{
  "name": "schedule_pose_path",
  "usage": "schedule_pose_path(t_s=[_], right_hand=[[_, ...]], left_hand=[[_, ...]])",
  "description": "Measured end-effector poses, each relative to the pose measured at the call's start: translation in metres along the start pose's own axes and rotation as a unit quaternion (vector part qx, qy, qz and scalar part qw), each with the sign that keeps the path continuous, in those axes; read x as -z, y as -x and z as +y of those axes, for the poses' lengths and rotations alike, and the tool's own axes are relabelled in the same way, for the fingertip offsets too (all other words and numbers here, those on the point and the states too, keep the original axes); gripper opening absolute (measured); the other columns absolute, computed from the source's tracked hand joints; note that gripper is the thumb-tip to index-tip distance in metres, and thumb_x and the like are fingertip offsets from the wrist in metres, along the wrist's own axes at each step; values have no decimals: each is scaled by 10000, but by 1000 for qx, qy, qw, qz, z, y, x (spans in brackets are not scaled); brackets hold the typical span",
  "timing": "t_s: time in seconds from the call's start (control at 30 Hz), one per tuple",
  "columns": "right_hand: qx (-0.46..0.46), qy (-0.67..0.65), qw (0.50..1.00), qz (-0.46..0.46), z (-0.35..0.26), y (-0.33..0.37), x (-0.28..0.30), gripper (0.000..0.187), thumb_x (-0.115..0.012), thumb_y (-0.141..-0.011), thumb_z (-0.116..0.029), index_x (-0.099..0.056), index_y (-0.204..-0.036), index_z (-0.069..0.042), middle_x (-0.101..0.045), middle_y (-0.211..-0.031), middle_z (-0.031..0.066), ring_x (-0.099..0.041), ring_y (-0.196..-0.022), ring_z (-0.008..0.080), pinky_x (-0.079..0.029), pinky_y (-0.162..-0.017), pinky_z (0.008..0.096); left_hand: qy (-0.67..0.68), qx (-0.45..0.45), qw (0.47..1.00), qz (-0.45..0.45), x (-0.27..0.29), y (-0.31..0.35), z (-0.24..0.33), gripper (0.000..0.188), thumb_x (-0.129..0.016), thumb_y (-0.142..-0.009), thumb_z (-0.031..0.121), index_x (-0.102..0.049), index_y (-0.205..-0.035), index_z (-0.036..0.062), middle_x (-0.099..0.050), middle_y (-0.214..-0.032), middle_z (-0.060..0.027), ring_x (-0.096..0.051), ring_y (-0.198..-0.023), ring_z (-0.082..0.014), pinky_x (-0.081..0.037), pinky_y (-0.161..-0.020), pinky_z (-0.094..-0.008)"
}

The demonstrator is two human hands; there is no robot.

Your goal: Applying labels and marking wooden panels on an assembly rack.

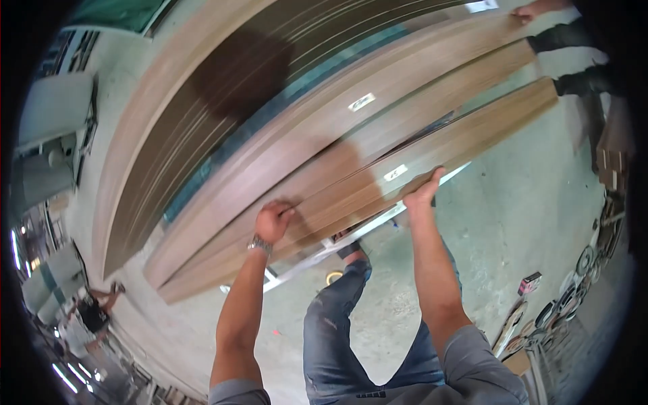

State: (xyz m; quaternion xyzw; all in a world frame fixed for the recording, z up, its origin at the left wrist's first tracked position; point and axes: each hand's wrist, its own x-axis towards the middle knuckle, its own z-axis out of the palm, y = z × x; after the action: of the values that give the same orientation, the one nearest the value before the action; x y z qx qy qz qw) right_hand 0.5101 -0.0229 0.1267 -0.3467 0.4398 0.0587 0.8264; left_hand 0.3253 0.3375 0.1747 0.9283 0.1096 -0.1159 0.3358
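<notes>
A long wood-grain board [432, 145] runs diagonally from lower left to upper right on top of a stack of similar boards [324, 128]. My left hand [273, 221], with a metal watch at the wrist, grips the near edge of the top board. My right hand [424, 192] holds the same edge further right, fingers curled under it. At the far end another person's hand [530, 11] rests on the boards, their dark trousers and shoes [574, 61] beside the stack.
More boards [202, 94] lean in a larger pile at upper left. The concrete floor [526, 209] spreads below. Round discs and small items [574, 290] lie along the right wall. Another person [84, 320] crouches at lower left.
</notes>
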Motion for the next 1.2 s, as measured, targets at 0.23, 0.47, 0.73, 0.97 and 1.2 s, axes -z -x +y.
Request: schedule_pose_path(t_s=[0.23,0.47,0.73,0.97,1.2], right_hand=[[19,24,998,48,-3,10,3,834,-375,-950,-740,-386,-1513,-126,-415,-1533,70,-362,-1404,295,-259,-1183,455],[37,34,998,35,-24,42,15,835,-348,-967,-728,-311,-1557,-139,-346,-1584,61,-317,-1441,285,-241,-1192,439],[49,57,993,89,-62,78,18,830,-292,-961,-753,-339,-1540,-159,-369,-1568,54,-363,-1420,292,-289,-1173,474],[86,97,990,55,-204,103,52,785,-289,-1012,-673,-302,-1559,-109,-330,-1603,81,-350,-1436,282,-278,-1188,434],[98,116,979,136,-292,152,38,775,-367,-1012,-647,-340,-1539,-80,-377,-1584,75,-383,-1415,280,-293,-1177,412]], left_hand=[[110,86,988,-63,3,5,-10,218,-726,-885,267,-773,-963,70,-717,-950,-130,-673,-909,-296,-521,-848,-374],[155,140,962,-176,8,26,-11,488,-721,-891,470,-711,-1173,72,-717,-1112,-162,-683,-1051,-296,-513,-949,-351],[56,209,935,-280,55,63,7,817,-714,-730,742,-705,-1136,34,-716,-1031,-222,-691,-1008,-315,-526,-910,-403],[89,155,930,-322,109,71,151,691,-658,-813,703,-724,-931,25,-701,-817,-186,-686,-808,-322,-506,-728,-440],[106,155,932,-311,164,139,204,502,-629,-946,525,-742,-1042,45,-688,-783,-181,-629,-709,-218,-506,-702,-387]])
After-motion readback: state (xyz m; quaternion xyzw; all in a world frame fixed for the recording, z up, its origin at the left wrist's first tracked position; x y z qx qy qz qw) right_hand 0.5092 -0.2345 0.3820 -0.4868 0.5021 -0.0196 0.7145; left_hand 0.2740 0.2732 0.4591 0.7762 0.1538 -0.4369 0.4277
